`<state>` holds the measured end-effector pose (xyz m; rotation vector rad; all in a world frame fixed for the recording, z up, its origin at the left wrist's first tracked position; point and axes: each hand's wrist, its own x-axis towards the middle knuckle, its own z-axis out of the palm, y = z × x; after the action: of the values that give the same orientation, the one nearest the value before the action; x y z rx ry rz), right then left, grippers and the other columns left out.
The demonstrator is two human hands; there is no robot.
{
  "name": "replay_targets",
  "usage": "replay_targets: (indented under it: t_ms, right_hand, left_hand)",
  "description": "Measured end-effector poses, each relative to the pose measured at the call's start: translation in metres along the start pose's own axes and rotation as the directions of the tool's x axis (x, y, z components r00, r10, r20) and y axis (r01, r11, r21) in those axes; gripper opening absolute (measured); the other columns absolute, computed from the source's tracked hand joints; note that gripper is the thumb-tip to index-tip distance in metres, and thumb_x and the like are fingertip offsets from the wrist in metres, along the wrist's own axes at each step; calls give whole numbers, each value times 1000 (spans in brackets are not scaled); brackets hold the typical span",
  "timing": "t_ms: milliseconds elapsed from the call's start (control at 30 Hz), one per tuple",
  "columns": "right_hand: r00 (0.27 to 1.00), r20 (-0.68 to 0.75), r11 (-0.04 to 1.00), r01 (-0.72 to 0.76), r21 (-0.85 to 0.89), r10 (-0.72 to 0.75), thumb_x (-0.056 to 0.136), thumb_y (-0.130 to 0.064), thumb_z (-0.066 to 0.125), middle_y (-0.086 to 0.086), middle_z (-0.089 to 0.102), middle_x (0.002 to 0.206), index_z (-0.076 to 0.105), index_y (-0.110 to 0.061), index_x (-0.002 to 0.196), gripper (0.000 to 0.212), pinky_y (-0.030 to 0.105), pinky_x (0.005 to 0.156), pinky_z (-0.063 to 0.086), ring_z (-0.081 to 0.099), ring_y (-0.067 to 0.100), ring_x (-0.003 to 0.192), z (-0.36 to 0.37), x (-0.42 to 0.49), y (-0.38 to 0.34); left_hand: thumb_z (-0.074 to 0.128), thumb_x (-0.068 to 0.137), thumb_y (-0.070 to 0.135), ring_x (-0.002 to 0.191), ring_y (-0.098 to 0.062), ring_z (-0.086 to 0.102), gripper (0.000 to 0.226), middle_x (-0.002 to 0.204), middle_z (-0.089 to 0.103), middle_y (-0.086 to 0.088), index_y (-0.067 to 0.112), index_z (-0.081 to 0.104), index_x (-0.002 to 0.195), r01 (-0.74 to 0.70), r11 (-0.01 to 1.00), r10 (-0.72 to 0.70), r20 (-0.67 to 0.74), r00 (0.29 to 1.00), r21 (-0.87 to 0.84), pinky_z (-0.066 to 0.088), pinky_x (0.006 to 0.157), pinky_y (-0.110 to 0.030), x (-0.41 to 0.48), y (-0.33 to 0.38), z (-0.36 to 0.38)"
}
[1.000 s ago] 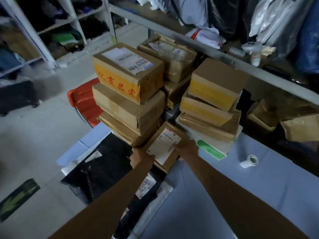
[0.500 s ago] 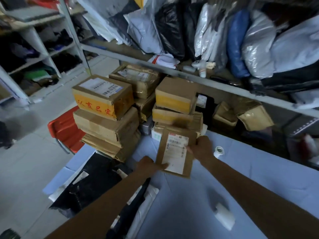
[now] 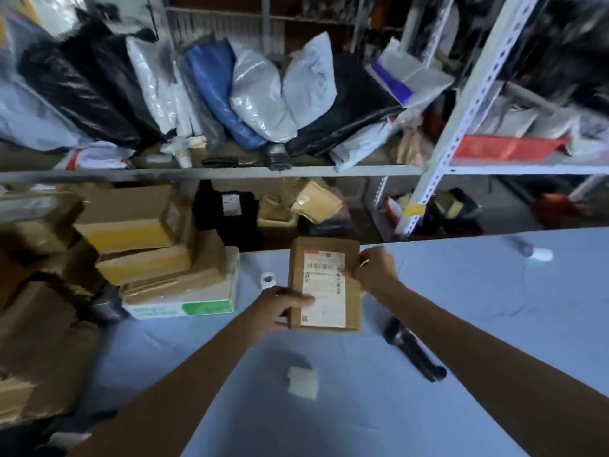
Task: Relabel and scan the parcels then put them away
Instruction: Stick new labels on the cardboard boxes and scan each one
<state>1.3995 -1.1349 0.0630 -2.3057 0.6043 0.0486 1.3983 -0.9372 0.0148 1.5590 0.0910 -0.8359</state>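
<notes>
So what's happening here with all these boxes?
A person holds one small cardboard parcel in both hands over the blue table, its label facing up. The left hand grips its lower left edge, the right hand its right edge. A black handheld device, perhaps the scanner, lies untouched on the table. More boxes are stacked at the left.

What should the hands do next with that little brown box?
Probably lay the cardboard parcel flat on the blue table: both the left hand and right hand grip it, label up, so neither is free for the white paper slip lying nearby.
</notes>
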Motion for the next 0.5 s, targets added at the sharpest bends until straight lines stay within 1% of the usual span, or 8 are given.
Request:
replay_targets:
  t_ms: [67,100,167,233,300,367,433,500]
  right_hand:
    - [1000,-21,1000,-11,2,11,77,-16,75,13,67,82,68,0,85,19,37,70,55,65,31,77,-20,8,23]
    - [1000,-23,1000,-5,-2,5,78,-17,74,13,67,85,68,-1,87,19,38,70,55,65,30,78,-29,12,33]
    - [1000,6,1000,13,-9,-13,80,-18,73,13,67,88,68,-3,90,19,43,75,56,65,31,82,-43,22,51]
    - [998,49,999,39,3,-39,82,-21,72,12,67,91,67,-3,95,23,42,76,56,65,30,84,-52,33,71]
    - [992,102,996,77,34,-80,84,-25,69,12,68,93,65,-4,100,26,41,77,57,66,29,85,-60,43,88]
    - [983,154,991,81,103,-96,90,-25,61,16,69,91,64,-3,97,24,46,79,57,67,31,84,-65,53,105]
    - [975,216,986,9,167,-46,94,-23,54,18,67,88,59,-2,92,21,47,78,57,67,32,79,-72,58,125]
    - [970,241,988,-54,147,18,91,-16,53,19,64,89,53,-5,92,11,46,76,55,65,34,79,-73,60,147]
  left_hand:
    - [71,81,22,98,-23,67,26,101,73,-3,16,66,106,7,1000,-7,19,1000,-2,50,94,-40,11,2,30]
    - [72,80,22,99,-24,66,28,102,73,-4,16,64,106,6,1000,-6,18,1000,-4,50,95,-41,16,2,44]
    - [73,78,22,101,-25,65,33,108,71,-6,15,62,109,15,999,-15,9,1000,-31,51,93,-40,25,0,69]
    - [73,77,18,102,-28,65,36,109,70,-9,12,61,111,31,996,-32,-7,999,-80,52,91,-40,34,-5,91]
    - [77,71,16,102,-29,65,42,106,72,-10,10,62,110,31,989,-35,-27,999,-143,53,89,-39,43,-11,108]
    - [78,68,13,98,-29,67,42,99,73,-9,9,63,107,21,978,-36,-68,997,-206,55,84,-37,48,-19,121]
    - [78,68,11,94,-28,68,37,95,74,-9,9,64,103,13,967,-41,-106,994,-254,55,80,-36,51,-27,131]
    - [78,62,15,91,-27,70,45,95,75,-8,8,64,104,1,957,-39,-126,991,-288,57,76,-35,54,-35,136]
